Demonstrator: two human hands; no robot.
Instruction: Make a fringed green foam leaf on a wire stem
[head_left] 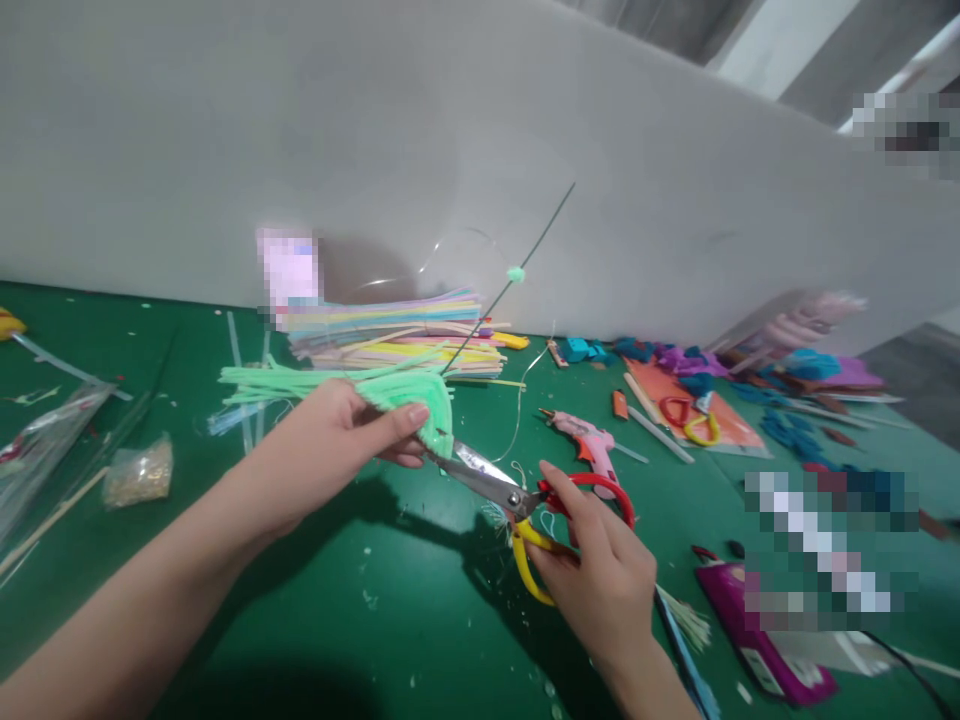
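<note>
My left hand (367, 430) pinches a mint-green fuzzy piece (437, 405) of bent pipe cleaners, with loose green strands (289, 380) trailing to the left. A thin dark stick (551, 225) rises behind the piece towards the upper right, bearing a small green tuft (516, 274). In my right hand (596, 550) are scissors (491, 483) with one red and one yellow handle loop. Their blades are parted and reach the lower edge of the green piece, beside my left fingertips. The fingers partly hide the piece.
Bundled coloured pipe cleaners (390, 335) lie by the grey wall (375, 120). A pink glue gun (589, 440), second scissors (690, 418) and an orange sheet (735, 415) are at right, a beaded bag (140, 474) at left, a magenta packet (757, 630) at lower right on the green table (397, 620).
</note>
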